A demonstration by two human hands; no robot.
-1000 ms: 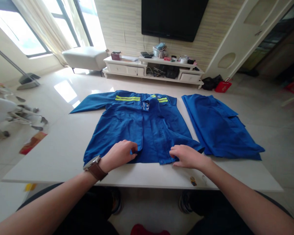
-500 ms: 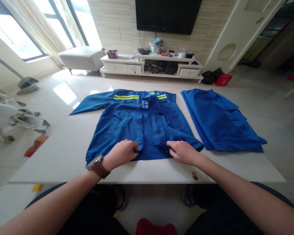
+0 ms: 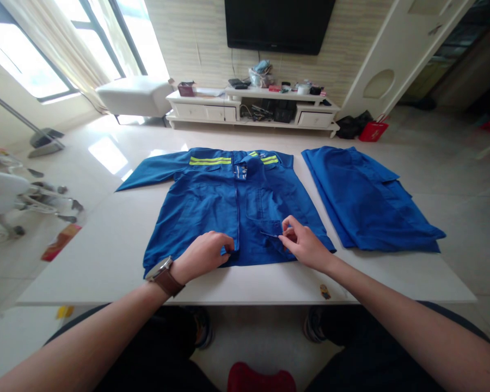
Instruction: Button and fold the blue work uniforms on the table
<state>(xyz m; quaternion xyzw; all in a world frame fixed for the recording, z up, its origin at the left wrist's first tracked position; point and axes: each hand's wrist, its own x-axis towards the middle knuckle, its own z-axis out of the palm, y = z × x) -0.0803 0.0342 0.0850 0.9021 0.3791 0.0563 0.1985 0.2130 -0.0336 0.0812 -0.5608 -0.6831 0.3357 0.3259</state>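
A blue work jacket (image 3: 204, 201) with yellow-green stripes across the chest lies front up on the white table (image 3: 106, 261). Its left-hand sleeve stretches out past the table's far side. My left hand (image 3: 206, 250), with a watch (image 3: 163, 272) on the wrist, pinches the bottom corner of the jacket's left front panel. In my right hand (image 3: 304, 245), thumb and finger are closed on the cuff end of the other sleeve or a loose edge of the jacket; which of these I cannot tell. That part is lifted slightly off the cloth below.
A folded blue garment (image 3: 371, 201) lies on the table's right side. A small sticker (image 3: 325, 292) is near the front edge. Beyond stand a white TV cabinet (image 3: 204, 111), a grey bench (image 3: 134, 95) and a red bag (image 3: 373, 129). A red stool (image 3: 261, 378) shows below me.
My right hand has raised and turned the edge it pinches, and the cloth beside it has shifted. My left hand stays nearly where it was at the hem.
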